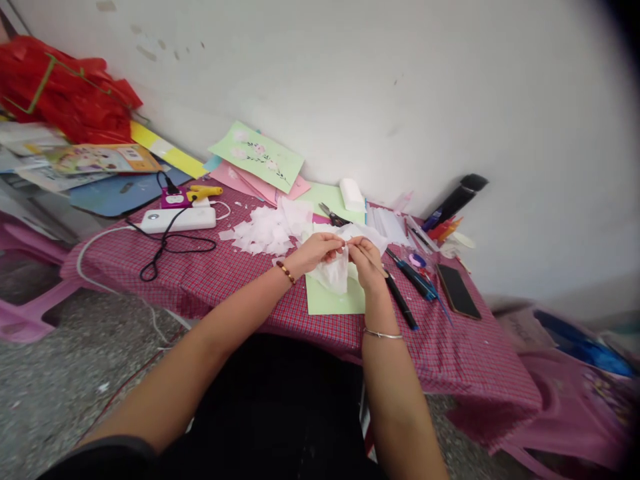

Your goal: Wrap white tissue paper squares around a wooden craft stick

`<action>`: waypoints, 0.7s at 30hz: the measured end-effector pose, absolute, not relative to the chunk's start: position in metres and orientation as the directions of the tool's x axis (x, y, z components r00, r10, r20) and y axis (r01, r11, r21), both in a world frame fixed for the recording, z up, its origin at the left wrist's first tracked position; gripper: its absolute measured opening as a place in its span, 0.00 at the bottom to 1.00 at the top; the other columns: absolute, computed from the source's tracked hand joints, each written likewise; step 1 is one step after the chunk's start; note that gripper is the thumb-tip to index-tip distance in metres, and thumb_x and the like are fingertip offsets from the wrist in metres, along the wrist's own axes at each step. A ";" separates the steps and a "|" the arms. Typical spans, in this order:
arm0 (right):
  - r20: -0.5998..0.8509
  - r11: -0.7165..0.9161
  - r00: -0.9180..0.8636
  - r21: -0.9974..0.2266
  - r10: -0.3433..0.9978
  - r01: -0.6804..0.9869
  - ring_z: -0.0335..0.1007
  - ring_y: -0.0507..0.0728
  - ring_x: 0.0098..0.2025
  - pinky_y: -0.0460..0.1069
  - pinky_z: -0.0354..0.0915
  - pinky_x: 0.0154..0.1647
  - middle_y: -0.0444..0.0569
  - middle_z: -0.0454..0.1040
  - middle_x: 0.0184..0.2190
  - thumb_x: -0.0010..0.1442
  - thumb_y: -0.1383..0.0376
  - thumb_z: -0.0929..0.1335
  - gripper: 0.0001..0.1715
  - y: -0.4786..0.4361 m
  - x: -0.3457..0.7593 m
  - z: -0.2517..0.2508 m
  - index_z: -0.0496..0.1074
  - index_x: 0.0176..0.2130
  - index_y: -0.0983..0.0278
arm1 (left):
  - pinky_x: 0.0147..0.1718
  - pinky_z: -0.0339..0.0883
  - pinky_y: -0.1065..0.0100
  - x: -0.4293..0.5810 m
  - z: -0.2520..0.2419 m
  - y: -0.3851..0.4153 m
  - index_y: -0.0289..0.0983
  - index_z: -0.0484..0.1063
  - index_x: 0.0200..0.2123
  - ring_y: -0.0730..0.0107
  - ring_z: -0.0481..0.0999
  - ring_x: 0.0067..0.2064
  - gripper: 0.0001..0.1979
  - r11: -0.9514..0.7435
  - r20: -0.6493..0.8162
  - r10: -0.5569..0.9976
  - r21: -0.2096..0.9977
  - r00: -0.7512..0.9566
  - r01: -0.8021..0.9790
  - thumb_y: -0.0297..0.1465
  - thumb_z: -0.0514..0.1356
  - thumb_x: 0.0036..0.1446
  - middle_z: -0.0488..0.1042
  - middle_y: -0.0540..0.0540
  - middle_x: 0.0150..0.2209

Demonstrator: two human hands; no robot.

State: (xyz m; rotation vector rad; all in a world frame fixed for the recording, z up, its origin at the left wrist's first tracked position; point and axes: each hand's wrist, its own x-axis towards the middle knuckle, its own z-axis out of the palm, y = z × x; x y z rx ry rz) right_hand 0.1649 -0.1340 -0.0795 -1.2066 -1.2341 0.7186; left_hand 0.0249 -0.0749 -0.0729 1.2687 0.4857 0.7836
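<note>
Fingers pinched, my left hand point(320, 252) and my right hand point(367, 262) meet over a thin white tissue paper point(336, 275), which hangs down between them. A slim wooden stick point(371, 259) lies across my right hand, apparently held in it too; its tip is hard to make out. Below the tissue is a light green sheet of paper point(330, 303). To the left of my hands spreads a heap of torn white tissue pieces point(265, 230). Dark-handled scissors point(334, 216) lie just behind my hands.
A black marker point(401, 303), blue pliers-like tool point(417, 280) and phone point(457, 291) lie on the right of the checked tablecloth point(280, 303). At left are a white power strip point(179, 219) and black cable point(165, 247). Behind leans a green flower-painted card point(257, 155).
</note>
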 end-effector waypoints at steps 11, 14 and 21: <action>0.354 0.291 0.199 -0.912 0.914 0.288 0.61 0.52 0.25 0.48 0.59 0.28 0.41 0.66 0.22 0.52 0.64 0.67 0.03 -0.138 0.165 -0.074 0.69 0.29 0.62 | 0.25 0.62 0.75 0.019 -0.072 -0.073 0.30 0.70 0.27 0.81 0.69 0.22 0.08 0.202 0.033 0.701 0.949 0.712 -0.243 0.29 0.63 0.50 0.72 0.49 0.23; 0.352 0.290 0.199 -0.914 0.914 0.285 0.62 0.52 0.25 0.48 0.59 0.28 0.41 0.66 0.22 0.52 0.63 0.67 0.04 -0.138 0.165 -0.074 0.69 0.30 0.62 | 0.26 0.64 0.74 0.019 -0.071 -0.074 0.30 0.71 0.29 0.80 0.71 0.23 0.09 0.195 0.045 0.699 0.948 0.713 -0.251 0.31 0.63 0.51 0.72 0.48 0.24; 0.366 0.311 0.191 -0.912 0.911 0.267 0.62 0.52 0.26 0.48 0.61 0.31 0.41 0.66 0.22 0.53 0.61 0.68 0.06 -0.142 0.164 -0.072 0.68 0.29 0.61 | 0.28 0.66 0.73 0.020 -0.075 -0.072 0.29 0.71 0.27 0.80 0.71 0.23 0.07 0.167 0.086 0.705 0.944 0.704 -0.283 0.29 0.65 0.48 0.72 0.49 0.23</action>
